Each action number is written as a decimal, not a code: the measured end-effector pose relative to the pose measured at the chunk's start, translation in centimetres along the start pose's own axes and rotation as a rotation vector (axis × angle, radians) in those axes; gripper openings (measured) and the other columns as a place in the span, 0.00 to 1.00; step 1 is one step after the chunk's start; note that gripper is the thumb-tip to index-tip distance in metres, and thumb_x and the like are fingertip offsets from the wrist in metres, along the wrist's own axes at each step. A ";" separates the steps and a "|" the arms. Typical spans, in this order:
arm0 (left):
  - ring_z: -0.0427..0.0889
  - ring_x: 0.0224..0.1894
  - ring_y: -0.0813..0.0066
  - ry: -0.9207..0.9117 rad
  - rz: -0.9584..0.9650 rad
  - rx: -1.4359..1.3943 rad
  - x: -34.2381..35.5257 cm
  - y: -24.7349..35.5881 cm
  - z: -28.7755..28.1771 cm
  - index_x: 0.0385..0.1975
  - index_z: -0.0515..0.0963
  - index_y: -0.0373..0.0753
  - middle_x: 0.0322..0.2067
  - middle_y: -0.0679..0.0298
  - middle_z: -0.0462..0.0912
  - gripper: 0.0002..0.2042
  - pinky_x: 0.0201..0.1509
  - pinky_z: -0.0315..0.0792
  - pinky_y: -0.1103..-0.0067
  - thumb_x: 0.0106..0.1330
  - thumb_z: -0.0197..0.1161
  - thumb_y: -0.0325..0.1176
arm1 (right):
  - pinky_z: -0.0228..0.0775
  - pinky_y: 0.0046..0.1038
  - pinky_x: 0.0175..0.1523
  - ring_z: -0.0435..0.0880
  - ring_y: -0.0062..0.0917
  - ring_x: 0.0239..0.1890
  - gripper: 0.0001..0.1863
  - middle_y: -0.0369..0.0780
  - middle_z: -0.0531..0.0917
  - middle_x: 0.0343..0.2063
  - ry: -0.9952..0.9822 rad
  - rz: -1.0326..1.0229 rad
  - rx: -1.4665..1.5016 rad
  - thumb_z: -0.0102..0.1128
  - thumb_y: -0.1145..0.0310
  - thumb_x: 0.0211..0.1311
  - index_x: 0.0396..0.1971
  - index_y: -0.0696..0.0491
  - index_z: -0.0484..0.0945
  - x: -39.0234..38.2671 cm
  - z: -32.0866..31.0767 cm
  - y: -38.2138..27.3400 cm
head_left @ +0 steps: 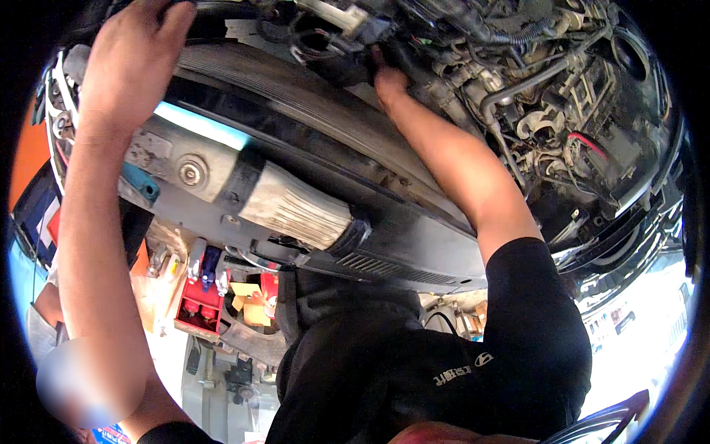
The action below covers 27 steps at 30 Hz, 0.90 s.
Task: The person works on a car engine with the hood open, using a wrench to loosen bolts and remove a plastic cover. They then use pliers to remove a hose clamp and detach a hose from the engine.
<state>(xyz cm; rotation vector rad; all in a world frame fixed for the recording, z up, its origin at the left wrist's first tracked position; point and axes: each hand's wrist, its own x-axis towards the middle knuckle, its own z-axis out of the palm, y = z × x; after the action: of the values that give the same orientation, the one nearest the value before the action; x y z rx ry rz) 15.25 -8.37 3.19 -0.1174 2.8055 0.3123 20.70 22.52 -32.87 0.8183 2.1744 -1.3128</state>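
Note:
I lean over a car's open engine bay (547, 111), full of hoses, wires and dusty metal parts. My right hand (390, 80) reaches deep into it at the top centre, fingers wrapped around a black connector block (347, 70) among cables; the fingertips are hidden. My left hand (133, 55) is at the top left, palm down on the dark upper edge of the car's front (222, 18). Its fingers curl over that edge and out of sight. A long black front panel (384, 244) runs across below both arms.
A worn silvery panel (296, 211) and a round bolt (191, 172) sit on the front crossmember. A red tool tray (198, 305) with small parts stands lower left. A red cable (588, 140) runs at the right. My black shirt (414, 370) fills the bottom.

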 end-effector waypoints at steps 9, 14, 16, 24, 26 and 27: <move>0.84 0.51 0.44 0.048 0.068 0.222 -0.7 -1.4 1.1 0.53 0.81 0.42 0.44 0.46 0.85 0.17 0.57 0.73 0.64 0.73 0.54 0.42 | 0.50 0.40 0.78 0.65 0.46 0.74 0.52 0.47 0.71 0.71 -0.084 -0.039 -0.090 0.53 0.23 0.62 0.71 0.52 0.69 0.3 -0.4 -0.5; 0.83 0.55 0.48 -0.297 0.030 0.086 -0.3 1.9 1.3 0.58 0.79 0.31 0.50 0.44 0.85 0.29 0.63 0.72 0.65 0.73 0.59 0.54 | 0.49 0.42 0.79 0.61 0.44 0.76 0.53 0.45 0.68 0.73 -0.103 0.035 -0.146 0.53 0.22 0.60 0.73 0.49 0.67 0.7 -1.0 -0.4; 0.82 0.58 0.48 -0.359 0.145 0.228 -0.2 4.8 2.5 0.59 0.78 0.30 0.50 0.42 0.84 0.35 0.64 0.72 0.64 0.70 0.61 0.60 | 0.49 0.41 0.79 0.62 0.45 0.76 0.55 0.46 0.68 0.73 -0.131 0.034 -0.199 0.51 0.20 0.59 0.74 0.50 0.66 1.7 -0.9 0.3; 0.73 0.68 0.48 -0.866 0.154 0.473 4.5 3.1 6.3 0.67 0.74 0.44 0.66 0.45 0.74 0.42 0.73 0.67 0.63 0.67 0.50 0.74 | 0.57 0.40 0.75 0.70 0.45 0.72 0.61 0.52 0.73 0.69 -0.118 0.003 -0.097 0.47 0.15 0.55 0.70 0.58 0.70 -1.1 -1.6 -1.0; 0.73 0.69 0.50 -0.826 0.150 0.338 4.7 1.9 8.2 0.70 0.71 0.51 0.67 0.51 0.75 0.41 0.73 0.66 0.63 0.69 0.43 0.76 | 0.58 0.40 0.74 0.71 0.47 0.71 0.64 0.55 0.74 0.67 -0.217 0.139 -0.246 0.47 0.14 0.54 0.70 0.60 0.69 -0.4 -1.7 -1.7; 0.70 0.72 0.52 -0.837 0.195 0.377 4.9 1.7 9.2 0.73 0.68 0.53 0.69 0.52 0.72 0.42 0.76 0.63 0.63 0.68 0.42 0.77 | 0.60 0.41 0.72 0.72 0.49 0.69 0.63 0.55 0.76 0.65 -0.230 0.170 -0.310 0.46 0.14 0.55 0.69 0.60 0.70 -0.1 -1.3 -1.7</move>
<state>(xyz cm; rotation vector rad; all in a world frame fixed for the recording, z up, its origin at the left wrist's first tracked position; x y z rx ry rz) 13.20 -4.86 -6.56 0.3051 1.9903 -0.1184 19.45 23.03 -31.21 0.6754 2.0092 -0.9089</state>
